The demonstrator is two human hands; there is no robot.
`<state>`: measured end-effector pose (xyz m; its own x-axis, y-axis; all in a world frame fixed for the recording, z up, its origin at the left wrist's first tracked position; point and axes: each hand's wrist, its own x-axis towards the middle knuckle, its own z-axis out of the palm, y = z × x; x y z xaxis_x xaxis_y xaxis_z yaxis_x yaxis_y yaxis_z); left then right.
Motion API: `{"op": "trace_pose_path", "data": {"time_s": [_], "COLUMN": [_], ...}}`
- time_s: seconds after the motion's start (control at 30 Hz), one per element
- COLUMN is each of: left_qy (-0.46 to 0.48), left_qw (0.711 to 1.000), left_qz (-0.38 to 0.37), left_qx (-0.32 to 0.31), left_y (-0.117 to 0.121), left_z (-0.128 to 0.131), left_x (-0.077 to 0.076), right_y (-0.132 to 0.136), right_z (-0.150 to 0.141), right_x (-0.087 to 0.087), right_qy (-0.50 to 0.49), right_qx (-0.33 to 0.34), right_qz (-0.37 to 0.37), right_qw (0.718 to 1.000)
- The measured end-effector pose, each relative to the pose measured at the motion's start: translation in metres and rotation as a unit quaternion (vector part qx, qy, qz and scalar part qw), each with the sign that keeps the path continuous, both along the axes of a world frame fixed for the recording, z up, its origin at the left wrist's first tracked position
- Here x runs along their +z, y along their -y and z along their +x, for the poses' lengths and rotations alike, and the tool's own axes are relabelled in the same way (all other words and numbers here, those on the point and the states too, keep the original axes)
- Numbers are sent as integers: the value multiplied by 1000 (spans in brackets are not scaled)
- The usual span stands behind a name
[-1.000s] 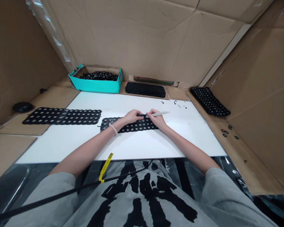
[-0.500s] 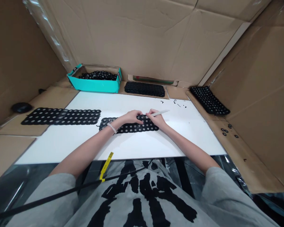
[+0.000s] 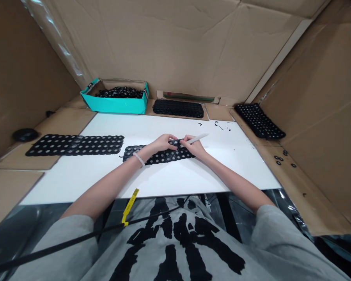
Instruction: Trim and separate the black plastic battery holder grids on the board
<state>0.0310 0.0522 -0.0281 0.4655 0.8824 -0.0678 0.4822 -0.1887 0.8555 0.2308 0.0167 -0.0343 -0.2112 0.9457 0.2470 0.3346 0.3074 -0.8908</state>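
Note:
On the white board, a black sheet of joined rings lies in front of me, its holes showing pale. My left hand, with a beaded bracelet at the wrist, lies over the sheet's middle; thumb and fingers curve onto its far part and hold it. My right hand grips a slim white pen-like tool at the sheet's far right part. Its back end points up to the right, and the tip is too small to make out between the fingers.
Another black sheet lies left, beside a dark round object. A turquoise box holds black pieces at the back. Stacked sheets stand behind, more sheets at right. Loose rings and black scraps lie about.
Both hands keep nearly the same place on the sheet, with only slight finger and tool movement. The sheet's right end has shifted very slightly, and the whole view has tilted a little.

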Motion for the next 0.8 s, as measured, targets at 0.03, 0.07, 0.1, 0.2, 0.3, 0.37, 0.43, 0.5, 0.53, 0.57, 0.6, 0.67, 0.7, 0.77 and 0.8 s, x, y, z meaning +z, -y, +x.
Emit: {"op": "trace_pose_path", "data": {"time_s": [0.03,0.07,0.1,0.2,0.3,0.37,0.43,0.5,0.53,0.57,0.6,0.67,0.7,0.77,0.8], "left_qy": [2,5,9,34,72,84,88,77,58,29,-7,-79,-110,-155,-172], "left_qw": [1000,1000,1000,999,992,989,987,988,991,995,998,996,992,982,977], "left_qz": [3,4,1,-40,-99,-120,-132,-133,-120,-93,-57,23,56,104,126], "left_qx": [1,1,2,5,13,20,19,7,0,-5,-11,-21,-23,-14,-2], "left_y": [0,1,1,3,3,3,3,3,3,3,3,5,7,13,18], "left_z": [0,0,0,1,2,2,1,-1,-2,-3,-5,-5,-5,-1,1], "left_x": [1,1,2,3,6,9,13,16,18,20,21,22,23,23,23], "right_y": [0,1,1,3,4,5,5,4,3,2,0,-3,-5,-7,-8], "right_z": [0,0,0,-2,-5,-6,-7,-5,-2,1,5,14,18,25,27], "right_x": [0,0,0,-1,-2,-2,-1,0,0,1,2,7,10,18,23], "right_qy": [-1,-3,-3,13,69,111,140,149,148,146,145,137,122,74,48], "right_qx": [1,2,2,-5,-25,-35,-38,-36,-37,-42,-48,-54,-50,-37,-42], "right_qz": [0,0,0,10,61,95,115,118,113,101,84,45,33,38,51], "right_qw": [1000,1000,1000,1000,995,989,983,981,982,983,985,988,991,996,997]}}
